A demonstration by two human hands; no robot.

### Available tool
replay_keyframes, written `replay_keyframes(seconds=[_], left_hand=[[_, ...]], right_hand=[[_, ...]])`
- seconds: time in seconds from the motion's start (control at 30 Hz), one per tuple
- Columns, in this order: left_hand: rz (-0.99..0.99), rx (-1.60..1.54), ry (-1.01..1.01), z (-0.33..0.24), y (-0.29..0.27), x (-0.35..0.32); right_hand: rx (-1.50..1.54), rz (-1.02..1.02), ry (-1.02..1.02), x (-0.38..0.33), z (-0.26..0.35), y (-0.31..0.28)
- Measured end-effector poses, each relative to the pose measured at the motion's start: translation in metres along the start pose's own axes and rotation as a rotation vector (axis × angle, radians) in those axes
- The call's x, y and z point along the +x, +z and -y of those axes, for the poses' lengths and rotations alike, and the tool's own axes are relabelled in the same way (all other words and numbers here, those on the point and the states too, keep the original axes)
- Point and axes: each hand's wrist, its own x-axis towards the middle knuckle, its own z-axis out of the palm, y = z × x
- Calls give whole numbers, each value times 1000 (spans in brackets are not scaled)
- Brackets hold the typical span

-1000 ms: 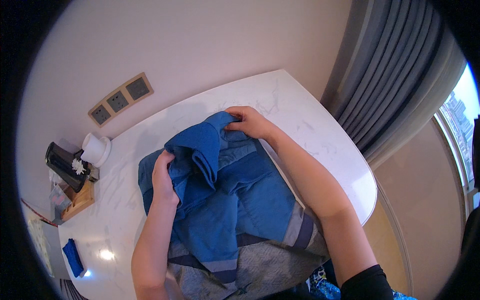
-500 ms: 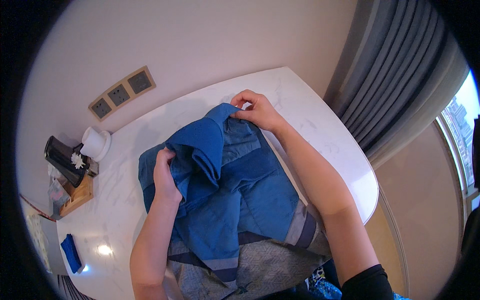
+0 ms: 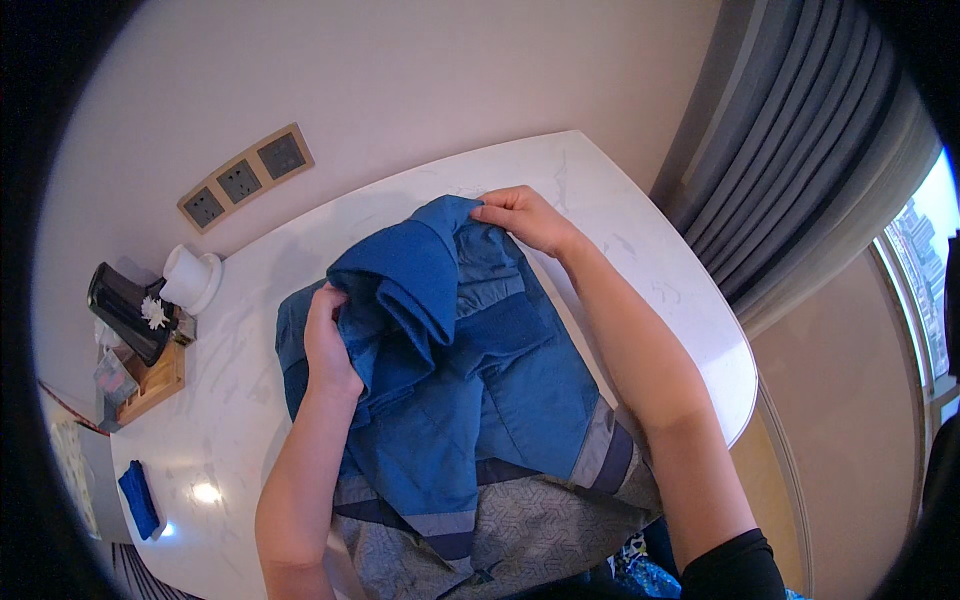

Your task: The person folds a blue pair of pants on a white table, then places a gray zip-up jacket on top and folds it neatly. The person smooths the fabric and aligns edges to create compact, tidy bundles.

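Blue jacket with grey patterned hem; white marbled table.

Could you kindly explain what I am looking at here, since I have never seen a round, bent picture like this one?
There is no machine: a person wears a wide fisheye camera on the head, looking down at their own bare hands. That lens bends straight edges near the rim.

On the white marble table lies a blue jacket with grey bands and a grey patterned hem. The left hand grips a bunched fold of it on the left side. The right hand pinches its far edge near the top.

To the left stand a white cup, a black device on a small wooden tray, and a small blue cloth. Wall sockets sit behind, grey curtains on the right.
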Motion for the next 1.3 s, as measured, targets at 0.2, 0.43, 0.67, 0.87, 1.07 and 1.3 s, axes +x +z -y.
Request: replay_keyframes(seconds=[0.2, 0.43, 0.67, 0.87, 1.07, 1.3], left_hand=[[36, 48, 11, 3, 2, -1], [66, 61, 20, 2, 3, -3], [27, 201, 71, 2, 10, -8], [213, 604, 408, 10, 11, -13], [250, 891, 992, -1, 41, -36], [316, 1071, 969, -12, 57, -35]], right_hand=[[-628, -225, -658, -13, 39, 43], [-931, -399, -852, -16, 45, 64], [-770, -288, -830, -9, 50, 50], [-381, -81, -589, -11, 59, 37], [-480, 26, -473, -20, 71, 30], [-778, 162, -414, -35, 96, 33]])
